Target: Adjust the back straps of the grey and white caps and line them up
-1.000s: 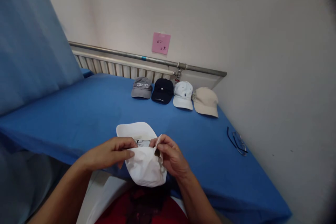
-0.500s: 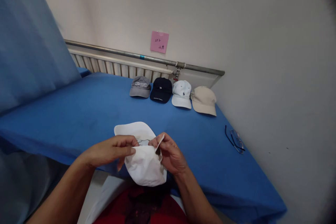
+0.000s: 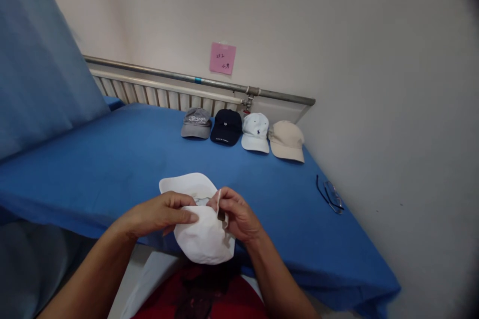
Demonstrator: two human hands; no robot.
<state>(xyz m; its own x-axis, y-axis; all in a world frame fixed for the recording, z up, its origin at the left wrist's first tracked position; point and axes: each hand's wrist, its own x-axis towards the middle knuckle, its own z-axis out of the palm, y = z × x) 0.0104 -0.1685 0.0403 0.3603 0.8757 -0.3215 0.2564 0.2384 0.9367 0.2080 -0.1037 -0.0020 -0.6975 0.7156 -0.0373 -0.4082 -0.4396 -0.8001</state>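
Observation:
A white baseball cap [image 3: 204, 239] is held in front of me at the near edge of the blue-covered table, its brim pointing away to the far left and its opening facing up. My left hand [image 3: 164, 213] pinches the cap's edge on the left, thumb outside and fingers tucked inside. On the right side, my right hand [image 3: 237, 214] is closed around the cap's strap [image 3: 219, 199], whose end sticks up between thumb and fingers. The fingertips of both hands are partly hidden by the cap.
Along the back of the blue cloth [image 3: 123, 159] sit a grey cap [image 3: 196, 123], a navy cap [image 3: 226, 127], a pale blue cap [image 3: 255, 133] and a beige cap [image 3: 287, 140]. Eyeglasses [image 3: 330, 194] lie at the right edge. A radiator [image 3: 149, 92] and metal pipe [image 3: 168, 72] run behind.
My right hand has shifted slightly left, and the strap end now stands more upright. The left hand keeps its hold on the cap. The whole view has moved a little.

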